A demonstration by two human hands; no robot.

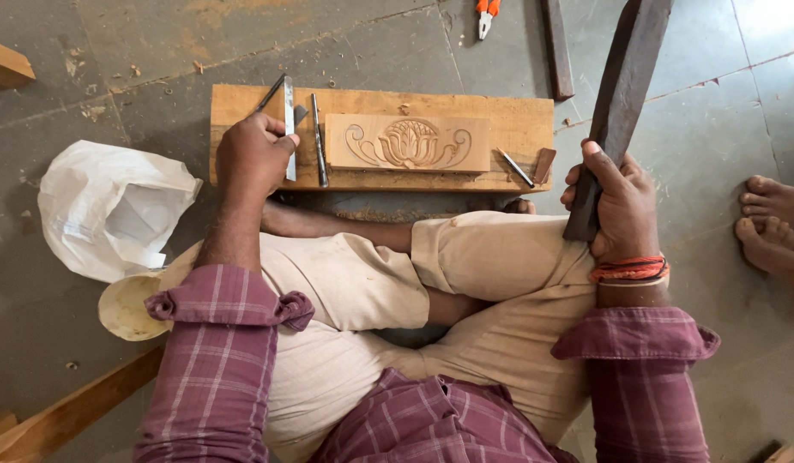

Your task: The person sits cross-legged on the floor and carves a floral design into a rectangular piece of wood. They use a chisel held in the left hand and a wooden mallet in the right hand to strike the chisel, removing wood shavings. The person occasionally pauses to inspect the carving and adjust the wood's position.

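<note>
Head view: carved panel [407, 143] between hands.

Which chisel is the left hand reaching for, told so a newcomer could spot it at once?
Find the wooden board on the floor bearing the carved lotus panel. Left of the panel lie metal tools; the left hand touches the flat bright chisel, broader and shinier than the thin dark chisel beside it.
</note>
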